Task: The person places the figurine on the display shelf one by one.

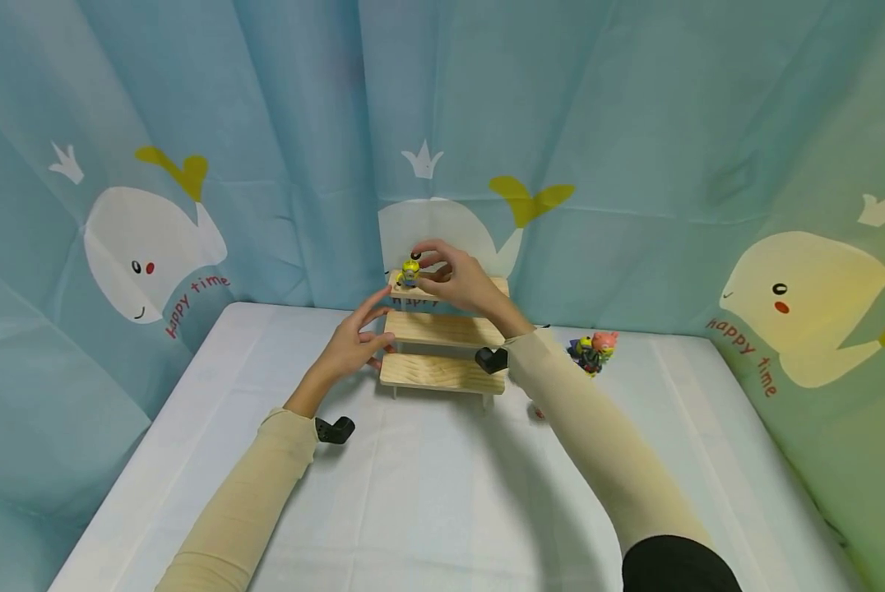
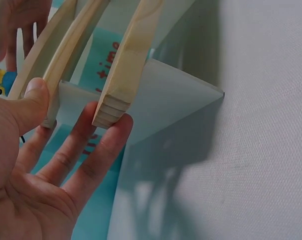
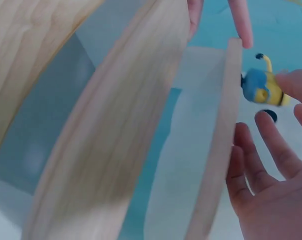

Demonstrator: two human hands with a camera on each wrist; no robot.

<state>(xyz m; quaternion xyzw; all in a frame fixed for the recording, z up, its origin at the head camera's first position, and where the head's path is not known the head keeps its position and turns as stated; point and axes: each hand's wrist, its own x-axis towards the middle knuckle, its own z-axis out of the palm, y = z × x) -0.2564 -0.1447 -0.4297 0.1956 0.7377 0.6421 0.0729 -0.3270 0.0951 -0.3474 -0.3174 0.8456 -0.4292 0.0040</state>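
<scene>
A three-tier wooden shelf [image 1: 442, 373] with pale planks stands on the white table. On the left end of its top plank is a small yellow-and-blue Minion figure [image 1: 410, 273] with black hands. My right hand [image 1: 457, 284] holds this figure between thumb and index finger; in the right wrist view the thumb [image 3: 295, 84] overlaps the figure's yellow head, and the other fingers spread beside the plank. My left hand [image 1: 348, 345] touches the shelf's left end, its fingers spread and fairly straight. In the left wrist view the thumb [image 2: 36, 92] rests at the middle plank's end.
Several small figures, one with a pink head, stand in a cluster [image 1: 593, 352] on the table to the right of the shelf. A small red item [image 1: 537, 413] shows partly behind the right sleeve. Right behind the shelf hangs a blue curtain [image 1: 302, 205] with whale prints.
</scene>
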